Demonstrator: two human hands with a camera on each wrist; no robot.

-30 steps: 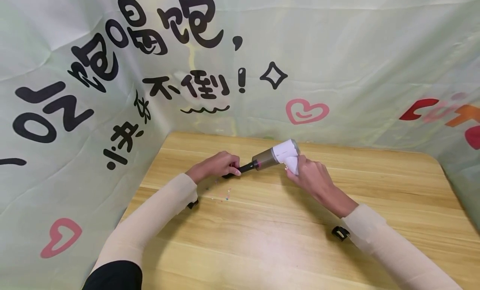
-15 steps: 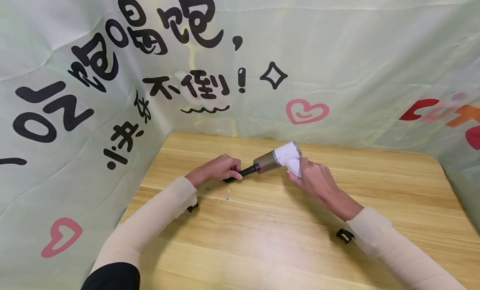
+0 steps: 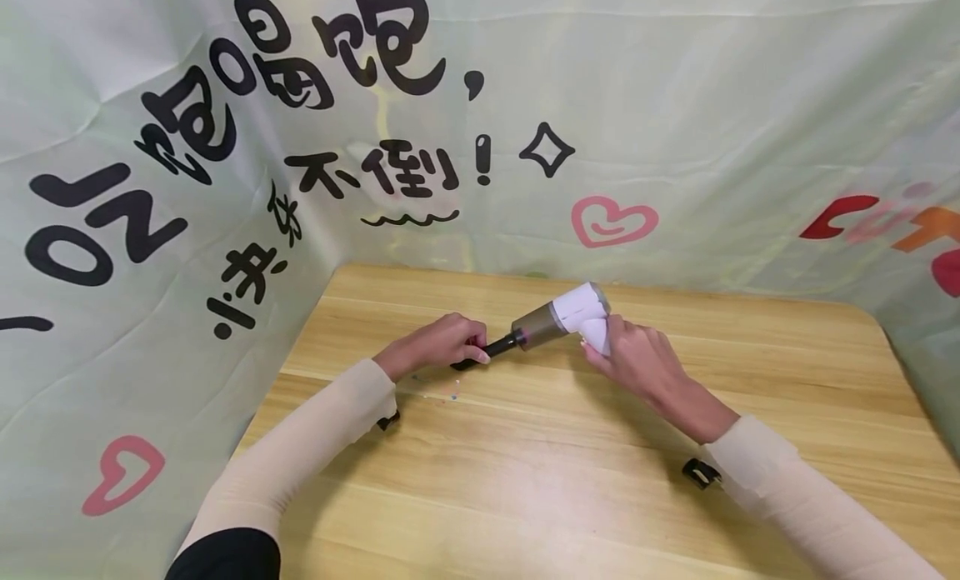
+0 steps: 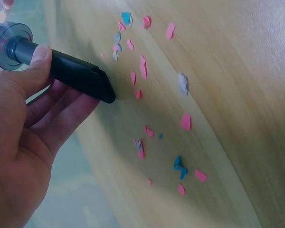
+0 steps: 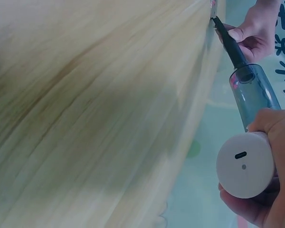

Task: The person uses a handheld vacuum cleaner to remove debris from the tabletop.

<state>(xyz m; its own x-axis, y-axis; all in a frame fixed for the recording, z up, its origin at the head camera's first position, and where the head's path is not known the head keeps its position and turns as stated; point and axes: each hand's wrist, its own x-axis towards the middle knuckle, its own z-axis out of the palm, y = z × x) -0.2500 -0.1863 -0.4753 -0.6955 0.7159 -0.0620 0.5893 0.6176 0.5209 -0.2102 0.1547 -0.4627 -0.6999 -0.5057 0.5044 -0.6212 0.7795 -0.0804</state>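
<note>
A white handheld vacuum cleaner (image 3: 576,307) with a smoky see-through dust cup (image 3: 538,325) slants over the back of the table. My right hand (image 3: 643,362) grips its handle, whose round end (image 5: 244,165) faces the right wrist camera. At the other end, my left hand (image 3: 450,342) holds the black flat nozzle (image 4: 78,73) between thumb and fingers. The nozzle's tip is close over the tabletop, beside small scraps (image 4: 185,122) in pink, blue and whitish colours. Specks of pink show inside the cup near the nozzle.
The wooden table (image 3: 525,480) meets a pale fabric backdrop (image 3: 712,105) with black writing and pink hearts along its back and left sides. Black wrist mounts (image 3: 701,473) hang under both sleeves.
Both hands and the vacuum cleaner have shifted slightly to the right and a little nearer the person. Their holds on it look the same.
</note>
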